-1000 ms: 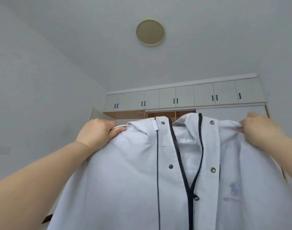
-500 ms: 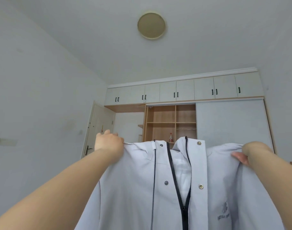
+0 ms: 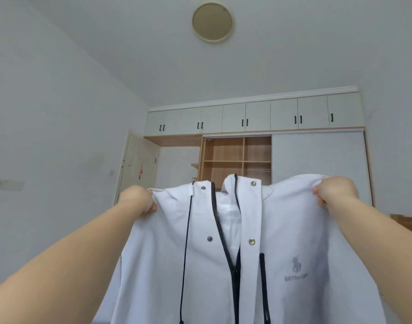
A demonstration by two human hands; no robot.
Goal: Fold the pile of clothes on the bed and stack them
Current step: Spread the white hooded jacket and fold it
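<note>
Holding white jacket (image 3: 282,242) up by both shoulders, left grip (image 3: 139,202) and right grip (image 3: 333,192) pinching; folding not begun (bed unseen).

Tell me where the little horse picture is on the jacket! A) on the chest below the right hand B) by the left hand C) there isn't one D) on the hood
A: the grey horse logo sits on the jacket chest below the right hand.

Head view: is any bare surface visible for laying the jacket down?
None: the bed is out of frame. Both hands hold the white jacket up by its shoulders; behind it only the open wardrobe shelves are bare.
</note>
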